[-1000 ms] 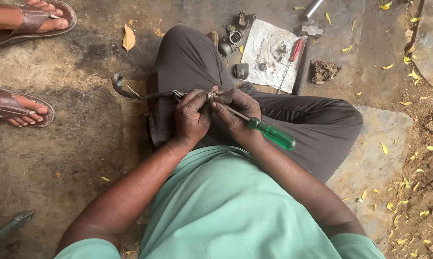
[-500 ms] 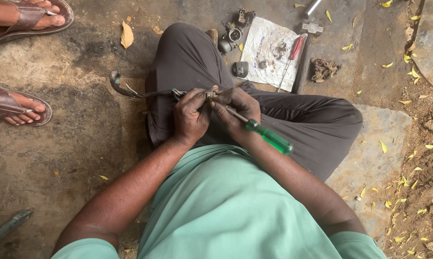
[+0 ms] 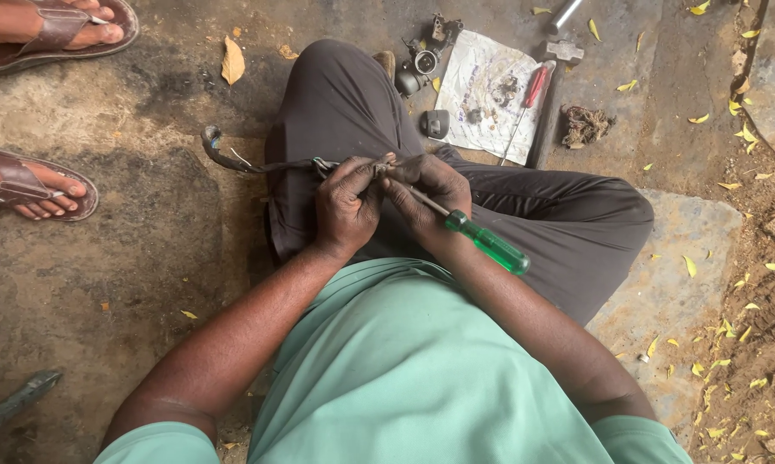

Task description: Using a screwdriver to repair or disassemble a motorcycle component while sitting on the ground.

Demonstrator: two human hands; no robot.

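The left hand (image 3: 346, 206) was clamped on a dark cable (image 3: 258, 165) trailing left off the lap. The right hand (image 3: 430, 191) gripped a green-handled screwdriver (image 3: 477, 239), its tip working at the cable's end fitting, which seemingly needed steady pressure. A white sheet (image 3: 490, 94) with small parts lay beyond the knee.

Stained concrete ground (image 3: 147, 258) bears a paper sheet (image 3: 490, 94), red screwdriver (image 3: 529, 103), yellow leaves (image 3: 233, 62).

Colours on the ground and in the hands

The screwdriver (image 3: 488, 244) has a clear green handle; a second screwdriver (image 3: 533, 88) has a red one. The shirt (image 3: 404, 378) is plain mint green, the trousers (image 3: 568, 223) dark grey, the sandals (image 3: 27, 185) brown, the fallen leaves (image 3: 689, 265) yellow.
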